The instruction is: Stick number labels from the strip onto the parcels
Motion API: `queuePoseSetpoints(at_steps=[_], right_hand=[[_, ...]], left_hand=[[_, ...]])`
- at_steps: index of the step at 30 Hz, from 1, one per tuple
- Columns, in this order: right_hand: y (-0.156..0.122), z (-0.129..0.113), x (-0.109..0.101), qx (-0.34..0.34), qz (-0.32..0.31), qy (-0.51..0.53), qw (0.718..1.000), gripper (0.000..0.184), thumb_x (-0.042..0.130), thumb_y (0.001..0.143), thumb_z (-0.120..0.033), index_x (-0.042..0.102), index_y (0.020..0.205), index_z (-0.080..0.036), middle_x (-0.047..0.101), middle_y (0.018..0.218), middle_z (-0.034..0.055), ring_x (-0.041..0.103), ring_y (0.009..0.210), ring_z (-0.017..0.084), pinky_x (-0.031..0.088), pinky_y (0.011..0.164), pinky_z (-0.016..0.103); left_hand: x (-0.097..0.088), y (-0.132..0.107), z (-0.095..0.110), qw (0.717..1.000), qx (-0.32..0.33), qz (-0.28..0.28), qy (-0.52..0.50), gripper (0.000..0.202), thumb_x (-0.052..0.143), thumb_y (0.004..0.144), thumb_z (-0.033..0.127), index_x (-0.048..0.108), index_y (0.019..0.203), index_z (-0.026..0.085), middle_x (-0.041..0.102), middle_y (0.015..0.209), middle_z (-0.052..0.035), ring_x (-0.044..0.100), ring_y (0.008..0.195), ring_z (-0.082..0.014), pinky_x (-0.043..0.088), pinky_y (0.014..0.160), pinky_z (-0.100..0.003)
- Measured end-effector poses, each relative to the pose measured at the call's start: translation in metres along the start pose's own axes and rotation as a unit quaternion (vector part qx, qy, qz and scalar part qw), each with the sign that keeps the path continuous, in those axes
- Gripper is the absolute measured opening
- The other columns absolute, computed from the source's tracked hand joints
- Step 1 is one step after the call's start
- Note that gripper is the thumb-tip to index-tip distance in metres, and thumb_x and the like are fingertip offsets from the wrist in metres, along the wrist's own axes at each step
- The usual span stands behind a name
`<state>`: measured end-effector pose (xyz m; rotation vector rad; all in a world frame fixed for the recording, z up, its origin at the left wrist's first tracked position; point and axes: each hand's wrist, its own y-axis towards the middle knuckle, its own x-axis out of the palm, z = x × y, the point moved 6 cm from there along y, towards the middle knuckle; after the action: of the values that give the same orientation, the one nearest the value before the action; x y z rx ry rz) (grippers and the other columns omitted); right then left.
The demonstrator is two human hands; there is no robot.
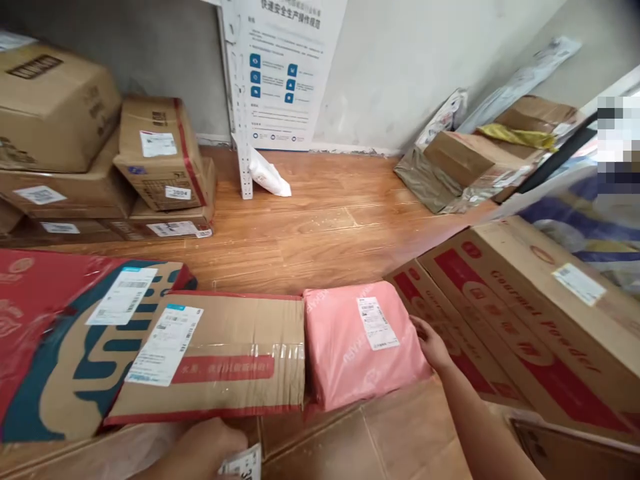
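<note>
My right hand (431,345) rests against the right edge of a pink plastic mailer parcel (357,343) with a white label, fingers curled on its side. The parcel lies between a flat brown carton with red tape (225,357) and a long red-printed carton (450,327). My left hand (203,450) is at the bottom edge, closed around a small white paper slip (243,463) with black print.
A teal-patterned carton (85,347) and a red package (30,307) lie at left. Stacked brown boxes (100,160) stand at back left, more parcels (475,167) at back right. A white poster stand (280,73) leans on the wall. Wooden floor (320,233) lies between.
</note>
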<state>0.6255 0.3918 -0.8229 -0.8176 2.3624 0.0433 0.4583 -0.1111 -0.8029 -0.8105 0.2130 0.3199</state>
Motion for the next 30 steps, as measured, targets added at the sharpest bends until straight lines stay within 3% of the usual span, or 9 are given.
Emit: queuePoseSetpoints(at_steps=[5, 8, 10, 12, 14, 16, 20, 25, 30], right_hand=[[-0.006, -0.013, 0.004, 0.043, 0.027, 0.046, 0.998, 0.037, 0.06, 0.053, -0.035, 0.064, 0.085, -0.015, 0.069, 0.083, 0.0171, 0.065, 0.076, 0.029, 0.054, 0.065, 0.043], [-0.034, -0.048, 0.027, 0.015, 0.096, 0.041, 0.994, 0.045, 0.053, 0.067, -0.042, 0.061, 0.1, -0.012, 0.065, 0.099, 0.0203, 0.06, 0.098, 0.032, 0.049, 0.084, 0.049], [-0.073, -0.084, 0.061, -0.029, 0.085, 0.044, 0.995, 0.046, 0.046, 0.079, -0.047, 0.061, 0.106, -0.014, 0.063, 0.106, 0.018, 0.056, 0.106, 0.03, 0.044, 0.093, 0.048], [-0.122, -0.125, 0.117, -0.096, -0.104, 0.044, 0.989, 0.033, 0.061, 0.075, -0.043, 0.069, 0.096, -0.019, 0.068, 0.098, 0.0124, 0.061, 0.091, 0.027, 0.049, 0.084, 0.041], [-0.178, -0.155, 0.169, -0.148, -0.345, 0.034, 0.926, 0.029, 0.07, 0.074, -0.032, 0.07, 0.102, -0.027, 0.068, 0.101, 0.007, 0.061, 0.097, 0.025, 0.049, 0.085, 0.037], [-0.203, -0.164, 0.187, -0.133, -0.37, 0.045, 0.918, 0.013, 0.066, 0.079, -0.028, 0.073, 0.089, -0.025, 0.067, 0.087, 0.005, 0.062, 0.089, 0.023, 0.049, 0.079, 0.034], [-0.203, -0.146, 0.193, -0.058, -0.372, 0.092, 0.922, 0.017, 0.071, 0.075, -0.031, 0.07, 0.088, -0.021, 0.063, 0.085, 0.0046, 0.061, 0.074, 0.019, 0.047, 0.064, 0.029], [-0.2, -0.138, 0.19, -0.063, -0.356, 0.091, 0.928, 0.02, 0.074, 0.072, -0.034, 0.071, 0.083, -0.018, 0.065, 0.082, 0.006, 0.059, 0.074, 0.019, 0.044, 0.064, 0.029], [-0.213, -0.138, 0.185, -0.023, -0.379, 0.077, 0.922, 0.024, 0.069, 0.078, -0.041, 0.069, 0.082, -0.017, 0.065, 0.067, 0.002, 0.056, 0.062, 0.015, 0.038, 0.057, 0.025]], left_hand=[[0.004, -0.006, 0.031, 0.998, 0.02, -0.034, 0.043, 0.025, 0.064, 0.072, 0.044, 0.061, 0.063, 0.021, 0.065, 0.07, 0.0018, 0.058, 0.071, -0.0188, 0.032, 0.063, -0.026], [0.025, 0.001, 0.03, 0.991, 0.039, -0.011, -0.129, 0.035, 0.058, 0.077, 0.054, 0.059, 0.072, 0.019, 0.064, 0.072, 0.0014, 0.056, 0.07, -0.0169, 0.036, 0.063, -0.025], [0.042, 0.011, 0.022, 0.962, 0.011, 0.02, -0.273, 0.043, 0.057, 0.074, 0.061, 0.06, 0.08, 0.018, 0.063, 0.073, 0.0005, 0.054, 0.068, -0.0163, 0.038, 0.062, -0.026], [0.057, 0.019, 0.02, 0.934, -0.003, 0.05, -0.355, 0.053, 0.058, 0.07, 0.067, 0.062, 0.085, 0.017, 0.063, 0.071, -0.0001, 0.051, 0.065, -0.0157, 0.039, 0.061, -0.026], [0.066, 0.025, 0.025, 0.924, 0.008, 0.081, -0.374, 0.06, 0.058, 0.066, 0.071, 0.063, 0.085, 0.015, 0.063, 0.071, -0.0015, 0.051, 0.067, -0.0161, 0.04, 0.063, -0.027], [0.069, 0.027, 0.03, 0.919, 0.013, 0.103, -0.379, 0.064, 0.058, 0.065, 0.073, 0.064, 0.087, 0.013, 0.064, 0.073, -0.0027, 0.052, 0.069, -0.017, 0.042, 0.065, -0.028], [0.072, 0.03, 0.035, 0.908, 0.016, 0.11, -0.404, 0.065, 0.06, 0.065, 0.071, 0.064, 0.094, 0.013, 0.067, 0.077, -0.0045, 0.055, 0.071, -0.019, 0.044, 0.066, -0.029], [0.075, 0.035, 0.038, 0.916, 0.052, 0.121, -0.378, 0.058, 0.06, 0.07, 0.064, 0.066, 0.095, 0.012, 0.068, 0.081, -0.0066, 0.058, 0.076, -0.0214, 0.044, 0.069, -0.03], [0.077, 0.035, 0.04, 0.936, 0.062, 0.132, -0.321, 0.053, 0.052, 0.075, 0.065, 0.064, 0.078, 0.014, 0.062, 0.068, -0.0039, 0.053, 0.065, -0.018, 0.039, 0.061, -0.028]])
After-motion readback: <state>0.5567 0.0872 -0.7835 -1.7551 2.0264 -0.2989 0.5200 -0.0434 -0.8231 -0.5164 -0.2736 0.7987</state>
